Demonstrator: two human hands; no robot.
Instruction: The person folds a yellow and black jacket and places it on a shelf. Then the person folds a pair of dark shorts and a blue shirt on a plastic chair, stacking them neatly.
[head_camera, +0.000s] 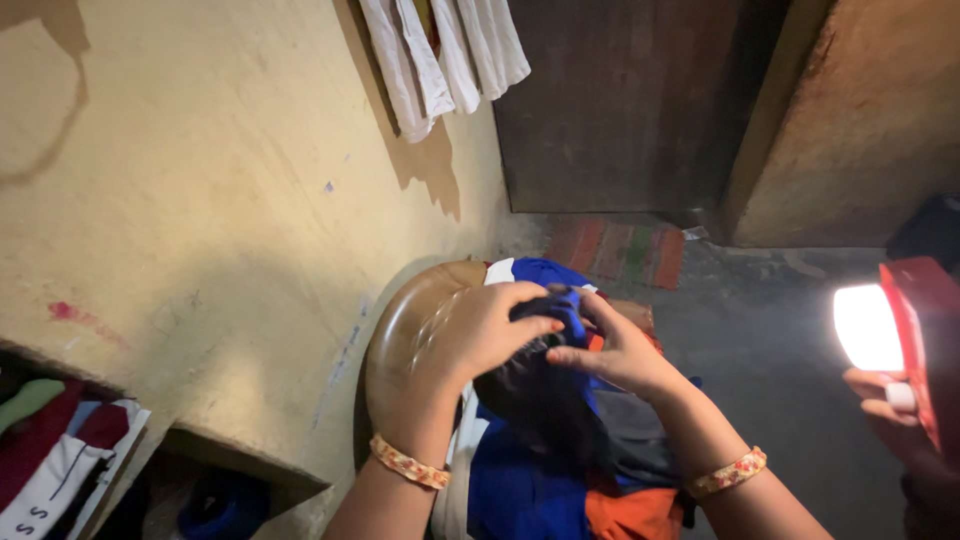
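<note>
My left hand (490, 330) and my right hand (615, 350) meet over a dark bundle of cloth (540, 390), both gripping its bunched top. The fingers pinch a dark blue fold between them. Under the bundle lies a heap of clothes (530, 490) in blue, white and orange. A brown rounded plastic chair back (410, 340) rises behind the heap, just left of my left hand. Each wrist wears a patterned bangle.
A yellow wall (220, 200) runs along the left, with a shelf of folded clothes (50, 450) at lower left. White cloths (440, 50) hang above. A dark wooden door (630, 100) stands ahead. At right, another person's hand (880, 395) holds a red lit lamp (900, 330).
</note>
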